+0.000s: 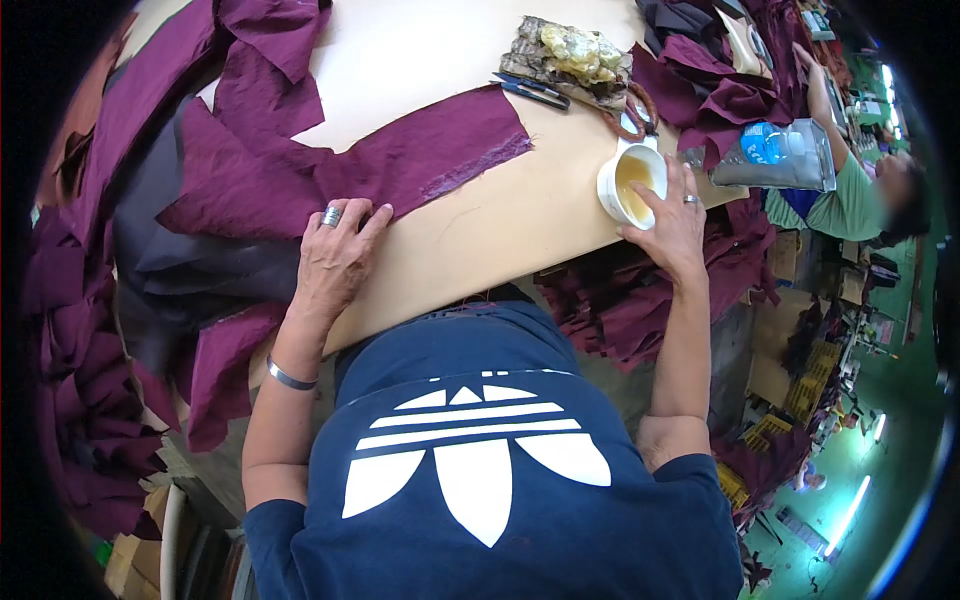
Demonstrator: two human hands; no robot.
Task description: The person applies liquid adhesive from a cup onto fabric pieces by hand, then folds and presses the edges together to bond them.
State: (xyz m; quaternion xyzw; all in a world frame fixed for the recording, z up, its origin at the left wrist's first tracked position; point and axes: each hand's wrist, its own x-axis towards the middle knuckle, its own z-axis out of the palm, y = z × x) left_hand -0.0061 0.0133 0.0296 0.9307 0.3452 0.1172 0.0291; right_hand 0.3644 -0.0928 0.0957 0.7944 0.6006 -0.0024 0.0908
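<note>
My left hand [343, 252] lies on a strip of maroon cloth [400, 160] near the table's front edge, its fingers bent downward and apart, with rings on it. To the right, my right hand [672, 220] grips a white cup [606, 190] tilted so its mouth faces me. One finger reaches inside the rim, near a tan, paste-like content [632, 190], while others wrap the outer side. The maroon strip has a frayed, whitish end pointing toward the cup. Darker grey-black cloth [180, 270] lies left of my left hand.
On the table [470, 235] beyond are a pen-like tool [535, 92], a yellowish lump on a crusty slab [570, 60] and a brown ring [635, 112]. A plastic container [790, 155] stands right. Maroon bundles [640, 290] lie below the edge. Another person's arm [825, 110] is at far right.
</note>
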